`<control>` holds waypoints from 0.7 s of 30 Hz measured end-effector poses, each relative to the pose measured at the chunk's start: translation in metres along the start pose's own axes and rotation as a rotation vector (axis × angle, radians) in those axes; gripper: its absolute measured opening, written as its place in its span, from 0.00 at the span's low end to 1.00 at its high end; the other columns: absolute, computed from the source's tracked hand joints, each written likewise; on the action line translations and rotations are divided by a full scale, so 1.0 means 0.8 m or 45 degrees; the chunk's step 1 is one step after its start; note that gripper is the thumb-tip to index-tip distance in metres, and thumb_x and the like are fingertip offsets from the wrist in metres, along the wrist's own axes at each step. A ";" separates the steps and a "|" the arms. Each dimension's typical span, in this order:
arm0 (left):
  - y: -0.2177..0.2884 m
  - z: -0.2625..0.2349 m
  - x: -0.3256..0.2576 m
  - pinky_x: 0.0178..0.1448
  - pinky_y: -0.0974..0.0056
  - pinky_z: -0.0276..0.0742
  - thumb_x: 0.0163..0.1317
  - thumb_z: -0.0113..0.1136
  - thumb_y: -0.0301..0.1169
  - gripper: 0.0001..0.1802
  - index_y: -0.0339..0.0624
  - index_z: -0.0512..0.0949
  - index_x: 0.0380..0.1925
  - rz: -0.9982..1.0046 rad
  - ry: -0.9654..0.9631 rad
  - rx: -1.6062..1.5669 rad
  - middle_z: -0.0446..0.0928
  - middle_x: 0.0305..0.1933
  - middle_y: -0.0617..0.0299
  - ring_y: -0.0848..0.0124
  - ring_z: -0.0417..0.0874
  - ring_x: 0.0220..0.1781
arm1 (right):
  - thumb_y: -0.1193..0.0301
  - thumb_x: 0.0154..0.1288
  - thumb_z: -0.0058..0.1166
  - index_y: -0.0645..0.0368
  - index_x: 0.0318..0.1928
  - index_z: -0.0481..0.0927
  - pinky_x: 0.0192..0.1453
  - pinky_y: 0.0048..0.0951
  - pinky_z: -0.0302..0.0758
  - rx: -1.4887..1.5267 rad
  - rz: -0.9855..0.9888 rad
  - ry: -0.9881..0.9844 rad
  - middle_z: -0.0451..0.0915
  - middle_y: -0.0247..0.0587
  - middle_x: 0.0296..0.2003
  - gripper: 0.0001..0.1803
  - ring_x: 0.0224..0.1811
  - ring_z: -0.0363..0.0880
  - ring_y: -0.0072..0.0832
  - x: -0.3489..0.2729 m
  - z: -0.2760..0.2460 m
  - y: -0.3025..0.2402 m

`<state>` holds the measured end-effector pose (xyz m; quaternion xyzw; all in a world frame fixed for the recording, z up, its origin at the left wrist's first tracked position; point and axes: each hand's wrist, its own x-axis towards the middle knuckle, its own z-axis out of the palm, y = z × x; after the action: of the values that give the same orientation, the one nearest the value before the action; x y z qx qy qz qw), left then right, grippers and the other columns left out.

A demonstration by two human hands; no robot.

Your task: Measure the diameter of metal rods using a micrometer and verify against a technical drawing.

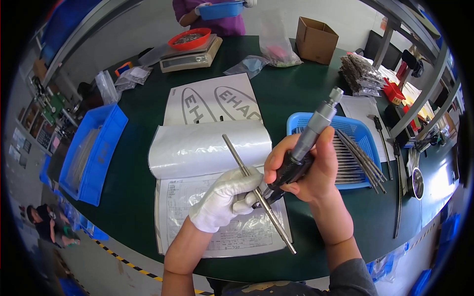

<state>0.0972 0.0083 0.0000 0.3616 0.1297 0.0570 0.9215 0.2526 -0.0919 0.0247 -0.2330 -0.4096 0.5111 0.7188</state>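
Observation:
In its white glove, my left hand (219, 200) is closed around a slim metal rod (279, 229), which slants across the middle of the bench. My bare right hand (318, 175) grips a micrometer (316, 123) with a silver barrel and dark frame, tilted up to the right. The frame's lower end meets the rod beside my left fingers; whether the measuring faces touch it is hidden. Beneath both hands lies an open folder (210, 148) with a printed drawing sheet (175, 207) in a clear sleeve.
Right of my hand, a blue basket (375, 143) holds several metal rods (348, 167). Calipers (380, 130) and a metal cup (417, 182) lie further right. A blue bin (106, 153) stands left. Behind are a scale (192, 59), a cardboard box (316, 42) and a person holding a tray (222, 11).

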 end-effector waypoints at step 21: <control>0.002 -0.012 0.006 0.15 0.75 0.48 0.74 0.42 0.39 0.17 0.38 0.75 0.37 0.131 0.045 -0.273 0.64 0.18 0.69 0.82 0.55 0.12 | 0.29 0.65 0.22 0.72 0.34 0.78 0.13 0.16 0.63 -0.089 0.157 0.180 0.81 0.57 0.27 0.52 0.12 0.69 0.23 0.006 0.013 -0.012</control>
<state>0.0990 0.0165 -0.0062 0.2660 0.1204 0.1241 0.9483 0.2500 -0.0916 0.0396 -0.3182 -0.3605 0.5220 0.7045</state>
